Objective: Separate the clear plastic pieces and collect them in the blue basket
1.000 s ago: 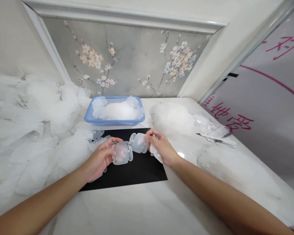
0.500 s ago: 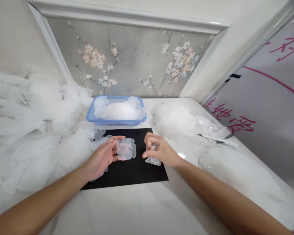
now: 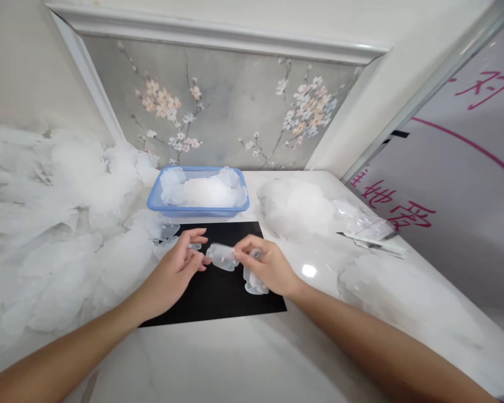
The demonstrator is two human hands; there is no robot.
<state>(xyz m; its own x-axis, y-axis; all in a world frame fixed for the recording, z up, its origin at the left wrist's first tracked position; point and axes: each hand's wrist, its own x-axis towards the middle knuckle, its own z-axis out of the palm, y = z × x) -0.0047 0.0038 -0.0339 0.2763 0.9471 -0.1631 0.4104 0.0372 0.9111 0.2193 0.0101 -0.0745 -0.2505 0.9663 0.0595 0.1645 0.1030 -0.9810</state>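
Note:
Over the black mat [image 3: 218,305], my right hand [image 3: 273,268] pinches a translucent plastic piece [image 3: 222,257] with scalloped edges between thumb and forefinger. More pieces of the same kind [image 3: 255,282] are tucked under its curled fingers. My left hand [image 3: 172,277] has its fingers apart at the left end of the pinched piece; its fingertips are very near that edge, and whether they touch it I cannot tell. Behind the left hand, a few similar clear pieces [image 3: 163,246] lie on the mat's left edge.
A blue basket [image 3: 197,212] with translucent pieces stands behind the mat. Large heaps of such pieces [image 3: 63,235] cover the left of the white table [image 3: 218,358]. Another pile [image 3: 296,207] and clear plastic bags [image 3: 363,221] lie at right, beside a board with pink writing [image 3: 457,184].
The flat piece has passed from my left hand to my right, which moved left to pinch it. My left fingers have let go and spread. The stacked pieces remain in my right hand.

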